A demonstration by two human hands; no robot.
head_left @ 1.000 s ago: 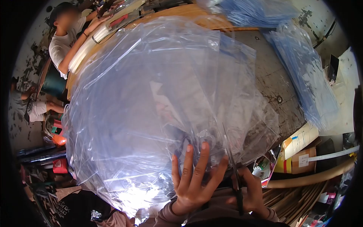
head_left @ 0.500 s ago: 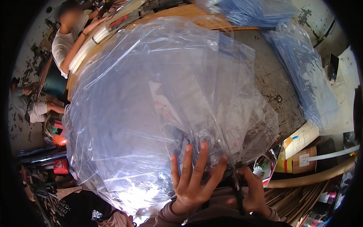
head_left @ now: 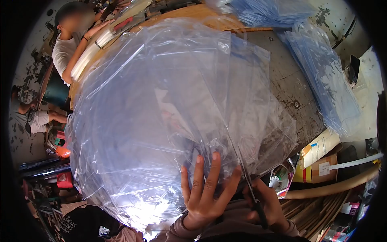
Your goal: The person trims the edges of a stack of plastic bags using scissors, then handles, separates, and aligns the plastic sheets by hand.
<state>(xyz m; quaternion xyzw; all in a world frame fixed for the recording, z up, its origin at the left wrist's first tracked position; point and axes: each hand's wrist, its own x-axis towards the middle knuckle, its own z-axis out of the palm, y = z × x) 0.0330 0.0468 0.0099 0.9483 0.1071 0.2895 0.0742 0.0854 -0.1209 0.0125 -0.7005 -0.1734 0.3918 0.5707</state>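
A large pile of clear plastic sheets (head_left: 133,109) is fanned out over the table in front of me. My left hand (head_left: 204,197) lies on its near edge, fingers spread and pressed flat on the plastic. Just right of it, my right hand (head_left: 269,203) is closed around a tool with a dark handle and a long thin metal blade (head_left: 247,183). The blade points up and left, along the sheets beside my left index finger. Whether it is a knife or scissors I cannot tell. Glare and overlapping film hide where the blade meets the plastic.
Bluish plastic sheets (head_left: 322,76) hang over the table's right side; another stack (head_left: 270,12) lies at the back. A cardboard box (head_left: 324,171) and a long tan tube (head_left: 334,188) stand lower right. A person (head_left: 66,52) works at the far left; a black cap (head_left: 86,224) shows lower left.
My right hand has tilted the bladed tool, its handle end swinging right and its blade showing more clearly. The left hand has stayed in place. The person at far left has shifted slightly.
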